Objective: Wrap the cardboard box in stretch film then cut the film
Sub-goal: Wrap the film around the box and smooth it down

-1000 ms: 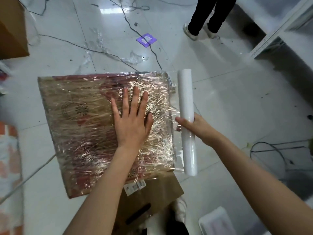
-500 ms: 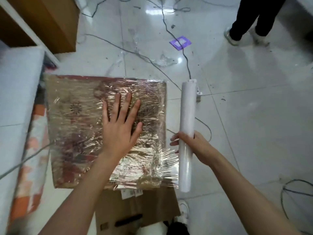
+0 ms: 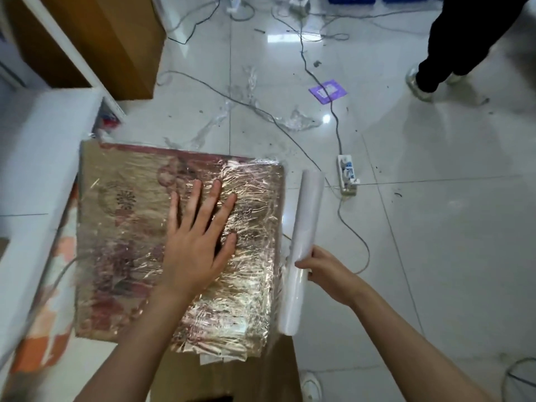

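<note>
Shiny crinkled stretch film (image 3: 249, 227) already covers most of the top of the cardboard box (image 3: 121, 227), which sits on a plain brown carton (image 3: 220, 378) on the tiled floor (image 3: 435, 256). The left hand (image 3: 197, 250) lies flat on the wrapped top, fingers straight and spread, just pressing down, not gripping anything. The right hand (image 3: 324, 271) has its fingers curled round the white film roll (image 3: 304, 250), which stands near upright, hard against the box's right edge, with a short web of film running from it to the box.

To do this pass well I'd say keep that palm down so the box doesn't spin, hold the roll close to the side and keep the web tight as it goes round the corner (slack here probably means wrinkles and a loose layer). Nothing to cut with is in sight, so the cut looks a way off.

Around it: a white power strip (image 3: 348, 175) and its cable (image 3: 351, 227) trail right beside the roll, so an easy snag I reckon. Scraps of loose film (image 3: 295, 120) litter the floor beyond, a purple card (image 3: 327, 91) too, and another person's legs (image 3: 452, 44) stand at the far right. A white shelf frame (image 3: 43, 146) crowds the box's left side
</note>
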Motion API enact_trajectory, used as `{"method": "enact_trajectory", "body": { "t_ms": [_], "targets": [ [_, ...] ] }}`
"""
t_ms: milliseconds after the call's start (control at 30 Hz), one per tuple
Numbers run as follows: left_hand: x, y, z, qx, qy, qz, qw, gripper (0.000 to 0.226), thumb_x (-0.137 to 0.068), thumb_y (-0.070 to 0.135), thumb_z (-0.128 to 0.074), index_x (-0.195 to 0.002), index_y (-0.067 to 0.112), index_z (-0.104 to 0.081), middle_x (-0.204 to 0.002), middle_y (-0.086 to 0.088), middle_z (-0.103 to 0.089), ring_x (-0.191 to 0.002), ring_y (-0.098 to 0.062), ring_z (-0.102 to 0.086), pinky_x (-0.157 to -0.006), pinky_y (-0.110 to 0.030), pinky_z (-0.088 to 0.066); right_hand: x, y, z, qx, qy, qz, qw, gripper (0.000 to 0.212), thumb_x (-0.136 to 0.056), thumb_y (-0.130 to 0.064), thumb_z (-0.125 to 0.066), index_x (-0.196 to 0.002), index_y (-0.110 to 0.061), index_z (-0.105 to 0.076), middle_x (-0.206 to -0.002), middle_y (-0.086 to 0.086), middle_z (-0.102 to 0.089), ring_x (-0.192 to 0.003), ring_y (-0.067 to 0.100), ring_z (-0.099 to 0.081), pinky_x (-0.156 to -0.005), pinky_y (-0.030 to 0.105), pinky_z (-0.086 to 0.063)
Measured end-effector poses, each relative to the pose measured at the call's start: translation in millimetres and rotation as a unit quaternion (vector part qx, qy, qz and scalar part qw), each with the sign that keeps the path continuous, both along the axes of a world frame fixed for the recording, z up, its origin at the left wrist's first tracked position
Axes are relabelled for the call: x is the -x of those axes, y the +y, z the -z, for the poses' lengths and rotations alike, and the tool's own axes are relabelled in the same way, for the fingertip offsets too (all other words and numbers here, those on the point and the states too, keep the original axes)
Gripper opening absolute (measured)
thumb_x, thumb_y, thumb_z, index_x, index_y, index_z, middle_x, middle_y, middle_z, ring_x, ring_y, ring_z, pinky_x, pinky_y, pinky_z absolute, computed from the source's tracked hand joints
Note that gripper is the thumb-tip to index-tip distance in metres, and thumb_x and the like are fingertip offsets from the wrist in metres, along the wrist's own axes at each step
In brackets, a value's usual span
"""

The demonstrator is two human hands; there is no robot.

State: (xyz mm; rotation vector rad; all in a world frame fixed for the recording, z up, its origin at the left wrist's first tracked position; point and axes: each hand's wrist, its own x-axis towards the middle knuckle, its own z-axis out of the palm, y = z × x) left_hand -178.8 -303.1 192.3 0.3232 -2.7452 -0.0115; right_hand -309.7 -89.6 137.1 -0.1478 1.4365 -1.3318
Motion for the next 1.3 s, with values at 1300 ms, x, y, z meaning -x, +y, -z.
{"method": "enact_trajectory", "body": {
  "t_ms": [1300],
  "targets": [
    [-37,110,0,-0.026,0.211,-0.128,0.969,0.065,-0.074,0.058,-0.054,-0.12,0.013,-0.047,-0.121,-0.008,-0.046,-0.126,-0.023,-0.038,-0.109,-0.069,-0.011,-58,13,23,-0.007,0.101,-0.12,0.988,0.023,-0.058,-0.018,-0.087,-0.078,-0.014,-0.076,-0.083,0.007,-0.074,-0.081,0.013,-0.07,-0.072,0.02,-0.053]
  ]
}}
